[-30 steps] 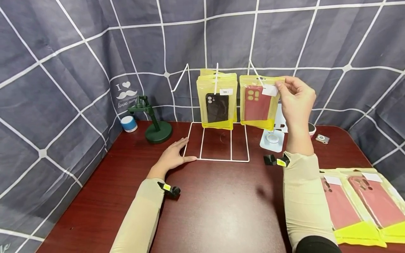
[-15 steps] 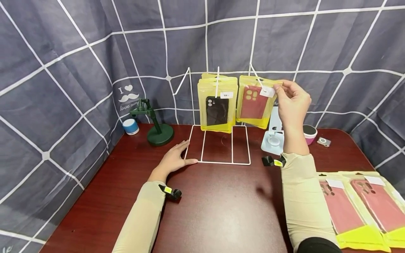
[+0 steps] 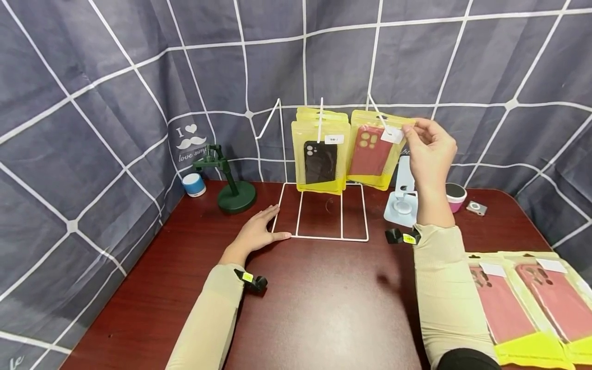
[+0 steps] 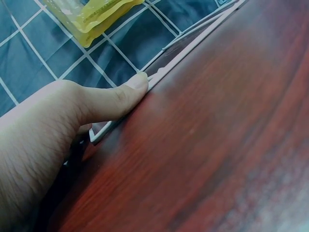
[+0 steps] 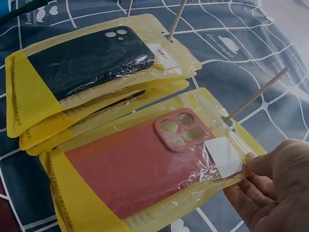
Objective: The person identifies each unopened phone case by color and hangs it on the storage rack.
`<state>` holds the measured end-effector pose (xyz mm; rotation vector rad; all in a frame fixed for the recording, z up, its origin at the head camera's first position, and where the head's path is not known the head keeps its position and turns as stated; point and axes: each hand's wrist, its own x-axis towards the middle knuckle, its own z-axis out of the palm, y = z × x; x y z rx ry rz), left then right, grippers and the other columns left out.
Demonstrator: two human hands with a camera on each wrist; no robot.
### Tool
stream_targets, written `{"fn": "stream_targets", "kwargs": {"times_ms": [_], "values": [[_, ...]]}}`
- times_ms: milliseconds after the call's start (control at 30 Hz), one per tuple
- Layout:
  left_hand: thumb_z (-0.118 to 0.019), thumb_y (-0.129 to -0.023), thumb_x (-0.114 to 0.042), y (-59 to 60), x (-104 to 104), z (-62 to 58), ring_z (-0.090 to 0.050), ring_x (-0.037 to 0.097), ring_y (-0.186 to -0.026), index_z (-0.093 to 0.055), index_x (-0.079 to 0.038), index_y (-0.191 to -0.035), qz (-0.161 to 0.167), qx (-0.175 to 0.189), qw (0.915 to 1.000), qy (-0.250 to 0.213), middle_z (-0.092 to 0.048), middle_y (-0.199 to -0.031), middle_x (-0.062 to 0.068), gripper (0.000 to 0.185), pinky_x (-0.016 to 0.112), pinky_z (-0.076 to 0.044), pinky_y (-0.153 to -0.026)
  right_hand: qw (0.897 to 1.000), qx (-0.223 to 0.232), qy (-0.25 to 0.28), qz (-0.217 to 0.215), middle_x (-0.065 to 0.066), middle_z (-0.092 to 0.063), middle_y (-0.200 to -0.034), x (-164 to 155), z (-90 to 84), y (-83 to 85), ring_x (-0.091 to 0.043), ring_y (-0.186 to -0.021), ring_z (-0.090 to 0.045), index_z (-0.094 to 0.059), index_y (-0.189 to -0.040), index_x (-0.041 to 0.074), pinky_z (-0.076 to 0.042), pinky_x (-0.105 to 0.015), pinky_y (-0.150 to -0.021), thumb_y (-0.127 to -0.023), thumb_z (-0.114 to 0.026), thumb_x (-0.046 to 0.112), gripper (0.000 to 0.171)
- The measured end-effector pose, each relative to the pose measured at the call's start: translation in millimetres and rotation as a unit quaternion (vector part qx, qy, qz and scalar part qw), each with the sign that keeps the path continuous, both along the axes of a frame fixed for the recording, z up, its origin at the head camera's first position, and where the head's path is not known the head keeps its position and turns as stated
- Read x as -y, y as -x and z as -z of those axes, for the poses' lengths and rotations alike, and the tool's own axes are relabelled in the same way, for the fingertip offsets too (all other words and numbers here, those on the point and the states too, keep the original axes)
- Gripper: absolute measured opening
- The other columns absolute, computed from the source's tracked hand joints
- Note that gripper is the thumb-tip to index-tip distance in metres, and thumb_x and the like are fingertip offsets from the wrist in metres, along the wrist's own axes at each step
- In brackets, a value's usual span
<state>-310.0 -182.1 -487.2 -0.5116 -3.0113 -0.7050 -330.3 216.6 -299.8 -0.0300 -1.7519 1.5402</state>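
My right hand point(image 3: 427, 149) has its grip clamped on the top right corner of the red case packet point(image 3: 372, 149), thumb & fingertips point(image 5: 253, 159) pinching the yellow bag edge just beside its white label. The packet hangs at the right peg point(image 5: 256, 94) of the white wire rack point(image 3: 324, 205); in the right wrist view the peg passes through the hang hole, so I judge the hanging step as nearly done, w/ the packet threaded on but tilted & not yet seated back. My left hand point(image 3: 256, 234) lies flat on the worktop point(image 3: 324, 298), fingers straight, thumb point(image 4: 120, 99) pressed against the front left corner of the rack base, steadying it. The black case packets point(image 3: 320, 156) hang on the middle peg just beside the red one, edges overlapping a little. More red packets point(image 3: 522, 303) lie on the worktop near my right elbow. Next move, as I judge it: slide the packet further back along the peg, let it swing plumb, then loosen the pinch w/o tugging it off, keeping the base pinned meanwhile
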Motion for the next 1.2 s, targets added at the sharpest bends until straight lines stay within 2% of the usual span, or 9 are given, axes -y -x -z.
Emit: {"fn": "stream_targets", "kwargs": {"times_ms": [233, 400, 567, 700, 767, 900, 1033, 1133, 1200], "values": [[-0.063, -0.075, -0.082, -0.7, -6.4, 0.8, -0.028, 0.029, -0.150, -0.036, -0.018, -0.158, 0.009, 0.007, 0.9999, 0.000, -0.031, -0.163, 0.005, 0.108, 0.045, -0.023, -0.121, 1.000, -0.002, 0.015, -0.011, 0.006, -0.074, -0.088, -8.0, -1.3, -9.5, -0.006, -0.081, -0.069, -0.079, -0.105, 0.007, -0.052, -0.017, -0.075, -0.089, -0.078, 0.015, 0.018], [-0.063, -0.075, -0.082, -0.3, -6.0, 3.5, -0.027, 0.027, -0.150, -0.036, -0.019, -0.158, 0.002, 0.001, 1.0000, 0.000, -0.031, -0.163, 0.004, 0.108, 0.044, -0.023, -0.122, 0.997, -0.035, 0.056, -0.049, -0.001, -0.076, -0.089, -14.3, -5.9, -20.6, -0.011, -0.079, -0.071, -0.078, -0.104, 0.001, -0.055, -0.018, -0.076, -0.087, -0.079, 0.010, 0.019], [-0.062, -0.075, -0.083, -0.3, -1.5, 4.9, -0.026, 0.027, -0.150, -0.036, -0.018, -0.158, -0.002, 0.004, 1.0000, 0.000, -0.031, -0.163, 0.004, 0.109, 0.043, -0.022, -0.122, 0.990, -0.066, 0.099, -0.080, -0.006, -0.076, -0.086, -16.9, -11.4, -42.3, -0.014, -0.078, -0.073, -0.075, -0.103, -0.005, -0.056, -0.019, -0.076, -0.084, -0.081, 0.006, 0.022], [-0.063, -0.075, -0.082, 0.2, 4.9, 1.2, -0.026, 0.027, -0.150, -0.036, -0.017, -0.158, -0.003, 0.003, 1.0000, 0.001, -0.031, -0.163, 0.004, 0.108, 0.044, -0.022, -0.122, 0.991, -0.058, 0.086, -0.081, -0.004, -0.076, -0.085, -16.6, -13.0, -63.5, -0.013, -0.078, -0.073, -0.075, -0.104, -0.005, -0.056, -0.017, -0.076, -0.084, -0.082, 0.007, 0.024], [-0.064, -0.076, -0.081, 1.3, 7.0, -1.8, -0.026, 0.027, -0.150, -0.036, -0.016, -0.158, -0.001, 0.002, 1.0000, 0.003, -0.031, -0.163, 0.006, 0.108, 0.043, -0.022, -0.122, 0.991, -0.058, 0.075, -0.097, -0.004, -0.076, -0.085, -16.5, -14.3, -74.7, -0.014, -0.078, -0.073, -0.075, -0.104, -0.006, -0.056, -0.018, -0.078, -0.084, -0.082, 0.006, 0.025], [-0.064, -0.077, -0.079, 1.9, 8.5, -5.7, -0.025, 0.031, -0.150, -0.035, -0.015, -0.158, 0.000, 0.004, 1.0000, -0.001, -0.030, -0.164, 0.007, 0.107, 0.047, -0.022, -0.122, 0.993, -0.037, 0.019, -0.110, -0.002, -0.076, -0.088, -24.2, -13.6, -90.6, -0.013, -0.081, -0.072, -0.074, -0.107, -0.007, -0.054, -0.017, -0.078, -0.085, -0.081, 0.006, 0.026], [-0.064, -0.078, -0.079, 0.8, 9.9, -4.2, -0.026, 0.033, -0.150, -0.035, -0.015, -0.158, -0.003, 0.007, 1.0000, -0.003, -0.029, -0.164, 0.007, 0.107, 0.049, -0.023, -0.121, 0.992, 0.027, -0.090, -0.088, 0.006, -0.075, -0.092, -44.4, -3.3, -101.6, -0.006, -0.083, -0.070, -0.075, -0.112, 0.001, -0.051, -0.014, -0.076, -0.088, -0.080, 0.016, 0.029], [-0.064, -0.077, -0.080, 0.7, 9.1, -2.0, -0.026, 0.032, -0.150, -0.036, -0.016, -0.158, 0.000, 0.008, 1.0000, -0.004, -0.030, -0.164, 0.007, 0.107, 0.049, -0.023, -0.121, 0.974, 0.076, -0.189, -0.096, 0.011, -0.074, -0.093, -62.6, 6.7, -116.1, -0.001, -0.082, -0.068, -0.075, -0.114, 0.008, -0.048, -0.012, -0.068, -0.090, -0.078, 0.022, 0.028], [-0.064, -0.077, -0.080, 0.7, 7.5, -1.4, -0.026, 0.032, -0.150, -0.036, -0.015, -0.158, 0.003, 0.008, 0.9999, -0.006, -0.030, -0.163, 0.007, 0.107, 0.049, -0.023, -0.121, 0.955, 0.100, -0.253, -0.117, 0.010, -0.075, -0.095, -76.7, 14.8, -125.7, 0.001, -0.082, -0.068, -0.075, -0.113, 0.013, -0.047, -0.011, -0.066, -0.091, -0.078, 0.024, 0.025]]}}
